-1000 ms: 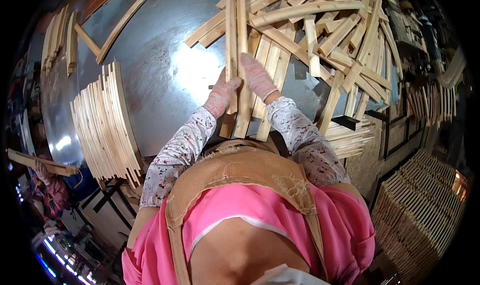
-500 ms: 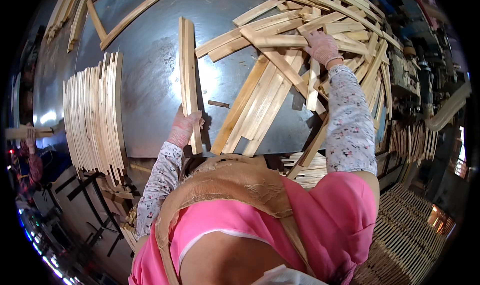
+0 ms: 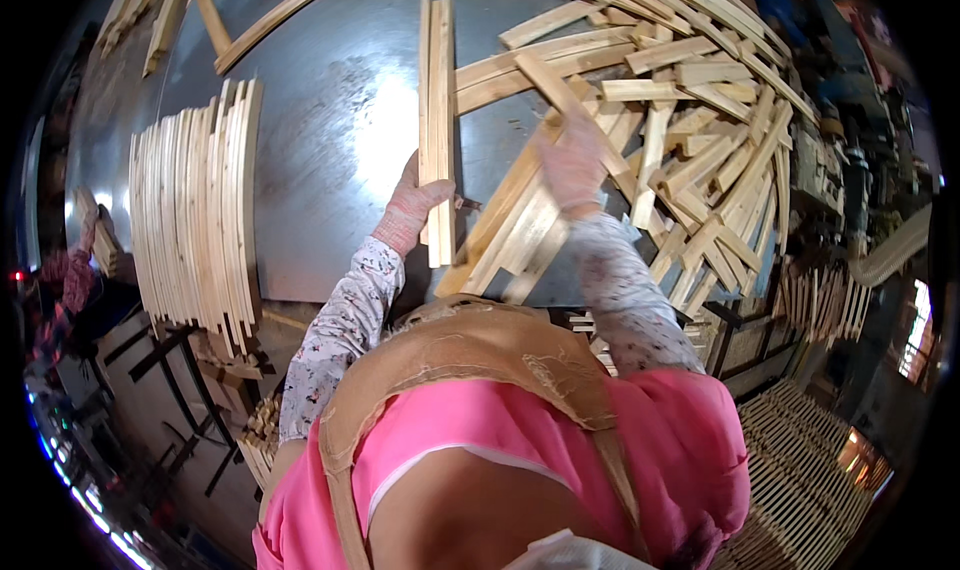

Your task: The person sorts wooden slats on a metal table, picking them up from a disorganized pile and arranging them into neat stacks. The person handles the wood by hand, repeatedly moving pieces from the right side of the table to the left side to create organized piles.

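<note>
My left hand [image 3: 415, 206], in a pale pink glove, is closed around the lower part of a few long wooden strips [image 3: 437, 100]. They stand lengthwise away from me, side by side above the metal table [image 3: 320, 170]. To the right, my right hand [image 3: 572, 165], gloved too and smeared by motion, is over several flat wooden boards [image 3: 510, 235] lying at a slant near the table edge. A diagonal strip [image 3: 545, 78] passes close to its fingers; whether they grip anything cannot be made out.
A jumbled pile of wooden pieces [image 3: 715, 140] covers the table's right side. At left stands a row of aligned strips [image 3: 195, 210]. More strips [image 3: 285, 15] lie at the far left. Another person's hand [image 3: 88, 208] holds wood beyond the left edge. Slatted stacks [image 3: 800, 470] sit lower right.
My left hand has moved right with the strips, bringing them closer to the slanted boards. My right hand has come from the pile leftward and nearer to me.
</note>
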Demonstrator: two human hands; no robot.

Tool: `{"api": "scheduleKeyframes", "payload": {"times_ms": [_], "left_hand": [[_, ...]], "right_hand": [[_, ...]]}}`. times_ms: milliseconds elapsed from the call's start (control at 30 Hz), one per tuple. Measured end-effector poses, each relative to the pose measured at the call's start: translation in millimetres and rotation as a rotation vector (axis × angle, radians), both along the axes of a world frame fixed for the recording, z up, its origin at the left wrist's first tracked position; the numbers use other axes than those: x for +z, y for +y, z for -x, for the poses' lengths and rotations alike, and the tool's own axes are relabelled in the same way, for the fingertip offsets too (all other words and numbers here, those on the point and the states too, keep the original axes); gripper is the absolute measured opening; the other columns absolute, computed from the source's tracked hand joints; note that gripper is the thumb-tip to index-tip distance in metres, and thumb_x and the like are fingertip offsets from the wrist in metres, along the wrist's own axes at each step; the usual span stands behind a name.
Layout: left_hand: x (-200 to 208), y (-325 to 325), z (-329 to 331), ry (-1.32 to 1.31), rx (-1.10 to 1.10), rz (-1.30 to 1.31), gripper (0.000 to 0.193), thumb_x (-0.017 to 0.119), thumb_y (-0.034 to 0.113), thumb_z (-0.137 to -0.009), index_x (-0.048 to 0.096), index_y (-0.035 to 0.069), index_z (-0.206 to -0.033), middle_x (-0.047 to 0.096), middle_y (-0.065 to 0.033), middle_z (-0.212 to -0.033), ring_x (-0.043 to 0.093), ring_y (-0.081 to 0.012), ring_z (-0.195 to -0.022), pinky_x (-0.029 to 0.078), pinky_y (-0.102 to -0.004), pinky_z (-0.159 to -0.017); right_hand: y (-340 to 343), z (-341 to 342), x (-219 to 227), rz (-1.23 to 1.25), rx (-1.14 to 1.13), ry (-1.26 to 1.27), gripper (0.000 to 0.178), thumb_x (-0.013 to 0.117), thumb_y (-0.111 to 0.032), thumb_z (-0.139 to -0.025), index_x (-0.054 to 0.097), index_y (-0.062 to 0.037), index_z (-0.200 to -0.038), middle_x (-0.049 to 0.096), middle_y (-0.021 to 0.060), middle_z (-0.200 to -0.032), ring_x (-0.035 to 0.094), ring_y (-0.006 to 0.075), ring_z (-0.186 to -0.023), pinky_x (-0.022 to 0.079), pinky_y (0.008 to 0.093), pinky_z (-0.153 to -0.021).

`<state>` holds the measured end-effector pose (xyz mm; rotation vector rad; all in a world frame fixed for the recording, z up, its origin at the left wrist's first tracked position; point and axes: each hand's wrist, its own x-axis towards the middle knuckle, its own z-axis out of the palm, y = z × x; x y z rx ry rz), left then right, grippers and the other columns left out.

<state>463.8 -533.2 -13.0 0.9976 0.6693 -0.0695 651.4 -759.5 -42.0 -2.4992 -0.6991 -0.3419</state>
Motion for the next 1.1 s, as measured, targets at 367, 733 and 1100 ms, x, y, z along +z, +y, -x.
{"api": "scheduleKeyframes", "payload": {"times_ms": [367,733,1100], "left_hand": [[-3,88,72,-0.018,0.012,-0.069,0.096,0.078,0.017,-0.087,0.031,0.003,-0.169,0.068,-0.0135,-0.112,0.074,-0.0212,-0.086,0.064,-0.0356,-0.073],[-29,176,141,0.114,-0.189,-0.506,0.116,0.090,0.029,-0.075,0.026,-0.002,-0.167,0.066,-0.0191,-0.136,0.068,-0.0306,-0.117,0.053,-0.0357,-0.108],[18,270,187,0.132,0.218,-0.639,0.068,0.078,0.033,-0.094,0.059,-0.014,-0.139,0.070,-0.0111,-0.105,0.067,-0.0188,-0.092,0.056,-0.0308,-0.089]], "right_hand": [[111,-27,26,0.156,0.285,0.526,0.045,0.056,-0.036,-0.105,0.063,-0.0066,-0.139,0.069,0.0292,-0.116,0.069,0.0482,-0.114,0.056,0.0537,-0.095],[316,127,-68,0.015,0.333,0.744,0.051,0.051,-0.044,-0.108,0.063,-0.0015,-0.133,0.074,0.0274,-0.115,0.073,0.0422,-0.110,0.059,0.0485,-0.096],[395,204,12,-0.299,0.005,1.009,0.069,0.080,-0.037,-0.092,0.054,0.0070,-0.138,0.073,0.0285,-0.115,0.075,0.0442,-0.101,0.062,0.0499,-0.089]]}}
